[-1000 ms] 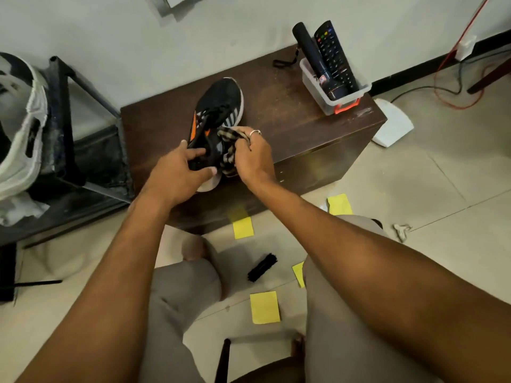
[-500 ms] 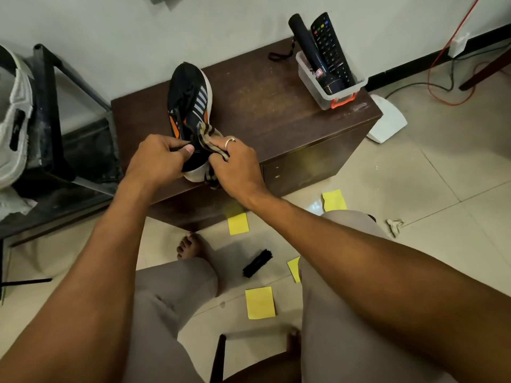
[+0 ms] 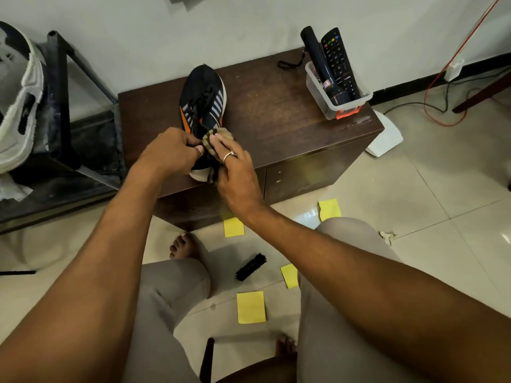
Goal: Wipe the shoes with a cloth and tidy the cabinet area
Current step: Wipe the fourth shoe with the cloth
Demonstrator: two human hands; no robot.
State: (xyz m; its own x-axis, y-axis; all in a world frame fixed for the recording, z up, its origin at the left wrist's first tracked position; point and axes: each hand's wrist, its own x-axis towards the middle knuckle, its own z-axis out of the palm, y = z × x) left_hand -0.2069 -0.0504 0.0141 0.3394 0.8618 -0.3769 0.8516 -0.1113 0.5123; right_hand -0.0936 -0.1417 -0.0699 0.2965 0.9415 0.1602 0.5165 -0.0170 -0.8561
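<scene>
There is one black shoe (image 3: 203, 100) on one brown desk (image 3: 276, 111), one cloth (image 3: 218, 134), and two hands: left hand (image 3: 168, 153) and right hand (image 3: 237, 172). At upper right, one clear tub (image 3: 334, 103) holds one remote (image 3: 338, 62) and one black torch (image 3: 316, 56). On the floor at lower centre lie four yellow notes (image 3: 251, 307) and one black brush (image 3: 251, 267).

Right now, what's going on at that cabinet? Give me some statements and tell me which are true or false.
1. The shoe sits on the cabinet. True.
2. The right hand holds a cloth against the shoe. True.
3. The remote lies flat beside the shoe. False: it stands in the clear tub at the cabinet's far end.
4. The black brush sits on the cabinet. False: it lies on the floor tiles.
5. The left hand grips the shoe. True.
</scene>
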